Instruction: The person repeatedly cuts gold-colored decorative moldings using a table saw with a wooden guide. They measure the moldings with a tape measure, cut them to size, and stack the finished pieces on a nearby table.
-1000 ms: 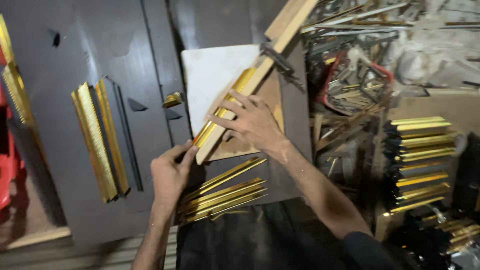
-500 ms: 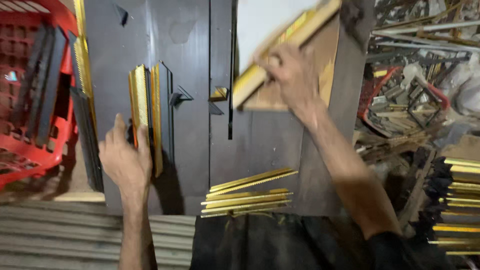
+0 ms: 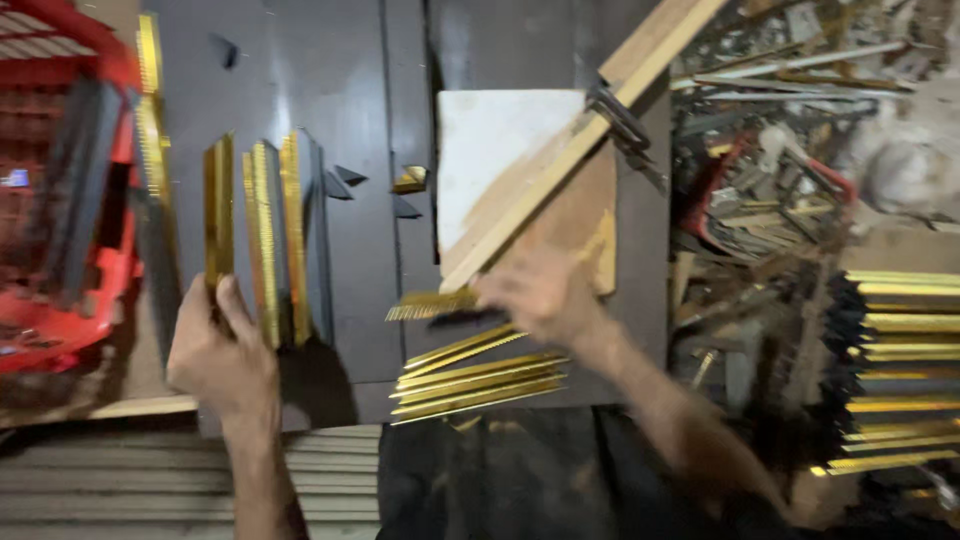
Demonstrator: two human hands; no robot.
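From the head view, our left hand grips the near end of a long gold-faced moulding strip, whose long axis runs straight away from us, beside the other upright gold strips on the dark grey worktop. Our right hand, blurred, pinches a short ribbed gold strip lying crosswise, pointing left, just above the fanned pile of gold strips. A pale wooden batten slants beyond.

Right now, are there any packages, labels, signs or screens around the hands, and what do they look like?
No labels, signs or screens show.
Red plastic crate: far left, open and slatted, holding dark strips.
Nothing else looks like packaging; gold strips lie loose below the right hand.
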